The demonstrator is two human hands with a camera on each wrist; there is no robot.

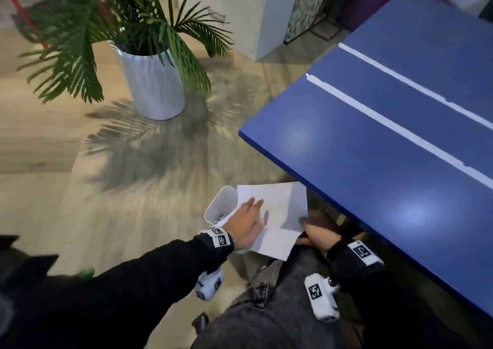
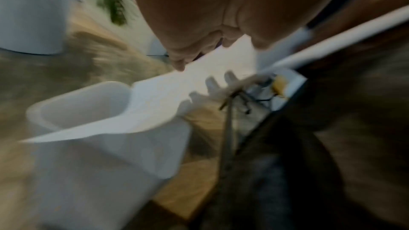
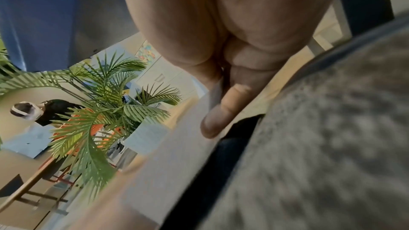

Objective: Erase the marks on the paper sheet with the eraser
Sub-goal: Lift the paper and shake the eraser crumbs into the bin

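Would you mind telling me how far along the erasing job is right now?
Nothing looks erased yet. The left hand lies flat on the paper, held over a white bin beside the table; the right hand pinches its edge. No eraser shows, so the erasing remains.

Paper sheet (image 1: 277,210) over bin (image 1: 220,204) left of table (image 1: 373,162); plant pot (image 1: 154,87) behind.

Both hands, left hand (image 1: 246,224) flat, right hand (image 1: 316,235), on paper sheet (image 1: 282,207) over white bin (image 1: 217,204).
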